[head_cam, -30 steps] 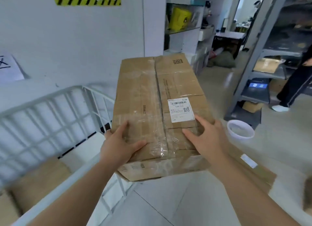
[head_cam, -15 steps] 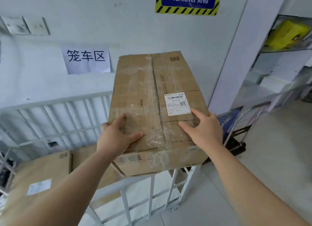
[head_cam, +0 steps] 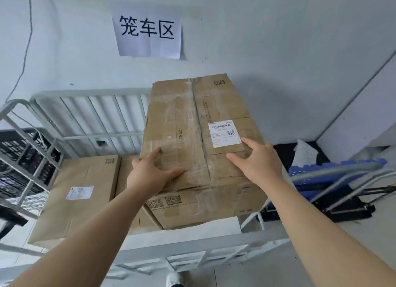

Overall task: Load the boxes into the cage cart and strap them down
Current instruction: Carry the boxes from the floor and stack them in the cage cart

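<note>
I hold a taped brown cardboard box [head_cam: 192, 126] with a white shipping label over the right part of the white metal cage cart [head_cam: 90, 93]. My left hand [head_cam: 150, 173] grips its near left corner, thumb on top. My right hand [head_cam: 257, 160] grips the near right side by the label, fingers over the edge. Inside the cart lies a flat box [head_cam: 81, 179] with a label, and beside it another box [head_cam: 126, 175] partly hidden under the held one. The cart's front rail [head_cam: 192, 241] runs below my forearms. No strap is visible.
A folded blue hand truck [head_cam: 332, 173] stands right of the cart. Black crates sit on a grey rack [head_cam: 23, 158] at the left. A paper sign [head_cam: 147, 32] hangs on the white wall behind. My shoe [head_cam: 174, 280] shows at the bottom edge.
I have turned left and stepped up to the cart, so the box now hangs over its inside instead of beside it. Both hands keep the same hold.
</note>
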`<state>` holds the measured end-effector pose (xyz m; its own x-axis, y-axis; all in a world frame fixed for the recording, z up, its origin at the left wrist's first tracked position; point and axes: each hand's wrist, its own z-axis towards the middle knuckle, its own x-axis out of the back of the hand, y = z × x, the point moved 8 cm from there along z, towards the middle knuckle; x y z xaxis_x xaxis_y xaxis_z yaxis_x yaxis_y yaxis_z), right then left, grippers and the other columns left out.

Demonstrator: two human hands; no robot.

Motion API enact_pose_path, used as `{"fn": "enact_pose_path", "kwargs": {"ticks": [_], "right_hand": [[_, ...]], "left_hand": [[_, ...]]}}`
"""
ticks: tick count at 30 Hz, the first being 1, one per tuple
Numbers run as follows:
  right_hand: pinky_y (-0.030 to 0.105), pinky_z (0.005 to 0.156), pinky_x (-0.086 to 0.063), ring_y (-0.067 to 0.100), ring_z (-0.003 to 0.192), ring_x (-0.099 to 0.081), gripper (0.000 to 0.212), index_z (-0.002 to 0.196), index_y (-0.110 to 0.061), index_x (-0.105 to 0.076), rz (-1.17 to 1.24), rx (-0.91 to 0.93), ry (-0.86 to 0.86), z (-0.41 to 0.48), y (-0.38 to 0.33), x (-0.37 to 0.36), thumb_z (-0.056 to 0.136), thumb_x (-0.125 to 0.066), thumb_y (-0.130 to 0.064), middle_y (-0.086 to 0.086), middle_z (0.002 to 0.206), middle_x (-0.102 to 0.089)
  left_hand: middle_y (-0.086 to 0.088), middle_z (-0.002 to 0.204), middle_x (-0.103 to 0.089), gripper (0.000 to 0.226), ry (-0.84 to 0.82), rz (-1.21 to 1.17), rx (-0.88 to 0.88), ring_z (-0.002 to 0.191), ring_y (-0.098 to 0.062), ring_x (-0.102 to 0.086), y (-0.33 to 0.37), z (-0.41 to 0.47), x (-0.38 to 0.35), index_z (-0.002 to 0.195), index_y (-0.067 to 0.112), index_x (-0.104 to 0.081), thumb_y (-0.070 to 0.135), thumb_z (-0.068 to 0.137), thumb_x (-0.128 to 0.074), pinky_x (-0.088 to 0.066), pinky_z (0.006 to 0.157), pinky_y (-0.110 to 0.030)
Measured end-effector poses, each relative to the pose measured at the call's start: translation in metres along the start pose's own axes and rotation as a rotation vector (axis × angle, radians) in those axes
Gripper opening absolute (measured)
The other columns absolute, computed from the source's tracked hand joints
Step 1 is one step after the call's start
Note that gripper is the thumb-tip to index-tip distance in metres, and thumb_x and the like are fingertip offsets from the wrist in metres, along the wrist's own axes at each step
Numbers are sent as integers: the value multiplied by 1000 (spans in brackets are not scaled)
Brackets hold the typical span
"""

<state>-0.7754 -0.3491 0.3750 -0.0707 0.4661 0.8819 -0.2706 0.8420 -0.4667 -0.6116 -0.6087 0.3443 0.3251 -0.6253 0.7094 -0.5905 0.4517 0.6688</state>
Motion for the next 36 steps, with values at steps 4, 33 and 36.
{"fn": "enact_pose_path", "kwargs": {"ticks": [4,33,36], "right_hand": [[37,86,-49,27,106,-54,78,135,-46,-42,-24,-49,-57,35,12,-49,65,-56,-78,10,124,-48],[41,89,-48,32,119,-48,85,138,-44,-38,-120,-250,-324,159,228,-397,63,-55,-79,15,133,-42],[44,92,-46,33,125,-43,86,140,-43,-34,-84,-252,-347,153,249,-426,65,-54,-79,17,140,-35]], "left_hand": [[-3,135,-46,108,-71,-7,57,95,-16,-61,-22,50,-28,142,45,-33,76,48,-74,-53,86,-33],[-4,137,-30,109,-298,114,302,91,-16,-51,-202,255,-346,142,52,-23,82,46,-67,-48,74,-28],[-4,142,-23,112,-295,134,302,114,-26,-52,-223,261,-370,140,56,-18,86,42,-63,-50,89,-37]]}}
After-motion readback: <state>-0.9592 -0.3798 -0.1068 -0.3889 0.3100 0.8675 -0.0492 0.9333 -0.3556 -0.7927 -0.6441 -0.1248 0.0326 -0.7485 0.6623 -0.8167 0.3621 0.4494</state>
